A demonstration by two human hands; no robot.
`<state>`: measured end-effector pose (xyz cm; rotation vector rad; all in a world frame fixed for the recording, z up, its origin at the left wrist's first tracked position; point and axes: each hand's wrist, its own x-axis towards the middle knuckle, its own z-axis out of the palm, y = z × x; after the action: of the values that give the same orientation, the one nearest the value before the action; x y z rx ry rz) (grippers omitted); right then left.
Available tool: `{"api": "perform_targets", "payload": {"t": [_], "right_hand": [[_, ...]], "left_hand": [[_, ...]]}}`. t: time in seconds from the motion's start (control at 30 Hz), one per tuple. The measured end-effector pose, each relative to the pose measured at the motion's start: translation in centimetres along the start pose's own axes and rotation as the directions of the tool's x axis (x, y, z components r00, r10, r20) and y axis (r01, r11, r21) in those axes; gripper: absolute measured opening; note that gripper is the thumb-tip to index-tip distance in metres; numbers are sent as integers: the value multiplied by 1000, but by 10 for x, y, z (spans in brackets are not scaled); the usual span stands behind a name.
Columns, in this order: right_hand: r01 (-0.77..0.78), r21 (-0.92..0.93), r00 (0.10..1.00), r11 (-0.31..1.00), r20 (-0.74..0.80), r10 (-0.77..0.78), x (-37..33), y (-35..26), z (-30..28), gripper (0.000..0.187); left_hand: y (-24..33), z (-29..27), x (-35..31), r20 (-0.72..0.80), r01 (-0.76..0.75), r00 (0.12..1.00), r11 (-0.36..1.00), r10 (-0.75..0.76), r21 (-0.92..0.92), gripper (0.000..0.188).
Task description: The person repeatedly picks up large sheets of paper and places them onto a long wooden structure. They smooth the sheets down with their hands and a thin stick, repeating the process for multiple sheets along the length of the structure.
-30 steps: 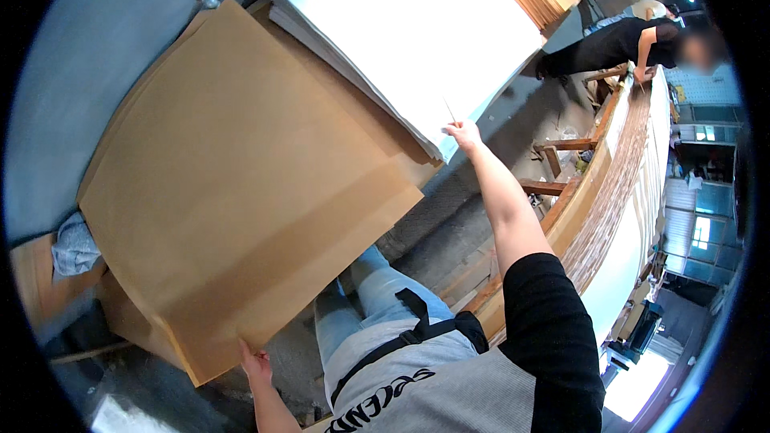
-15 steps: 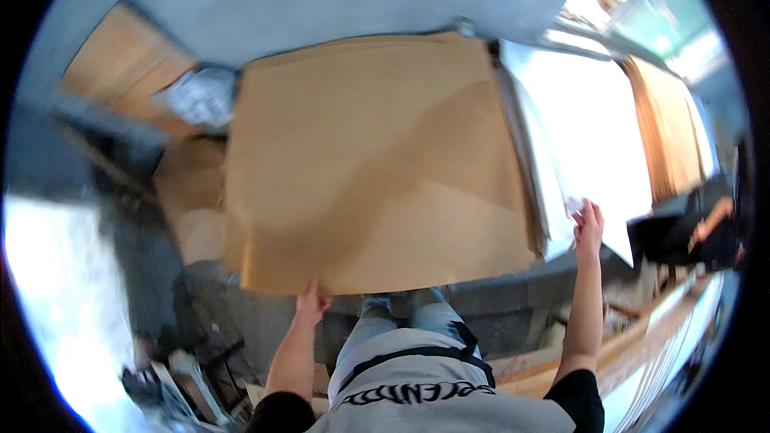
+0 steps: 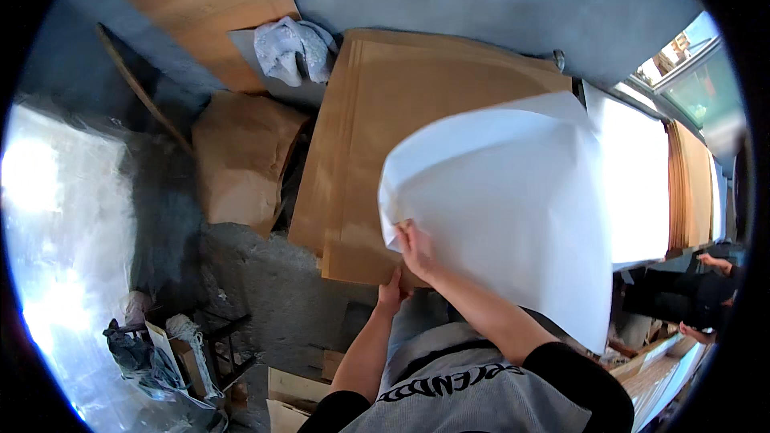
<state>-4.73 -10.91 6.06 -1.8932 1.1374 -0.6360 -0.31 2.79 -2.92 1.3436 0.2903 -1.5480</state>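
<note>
A wide brown paper sheet (image 3: 341, 192) lies on a stack of similar sheets against the wall. My left hand (image 3: 391, 293) is closed on its near edge, thumb on top. In my right hand (image 3: 415, 248), the corner of a large white sheet (image 3: 505, 200) is pinched. That white sheet bows upward in a curl and covers the right part of the brown sheet, its lower corner hanging near my right arm. My two hands are close together, the right one slightly farther from me. Whether the white sheet rests on the brown one is partly hidden.
More white sheets (image 3: 638, 168) and a stack of brown sheets (image 3: 688, 184) stand to the right. A person's hand (image 3: 710, 261) shows beyond. At left are a brown paper bundle (image 3: 245, 160), a pale cloth (image 3: 293, 48), a wooden stick (image 3: 144, 92) and a cluttered stool (image 3: 188, 349).
My right hand has swept leftward, drawing the white sheet off the right-hand pile and over the brown sheet. My left hand stays at the brown sheet's near edge. The view has shifted.
</note>
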Motion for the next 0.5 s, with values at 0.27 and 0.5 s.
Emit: {"api": "perform_targets", "payload": {"t": [0.27,0.5], "right_hand": [[-10,-11,916,1000,401,13,-42,-8,69,21],[-149,117,851,982,521,67,-49,5,25,29]], "left_hand": [[3,-4,13,-3,77,997,997,-77,23,28],[1,-14,15,-68,115,991,993,-114,22,29]]}}
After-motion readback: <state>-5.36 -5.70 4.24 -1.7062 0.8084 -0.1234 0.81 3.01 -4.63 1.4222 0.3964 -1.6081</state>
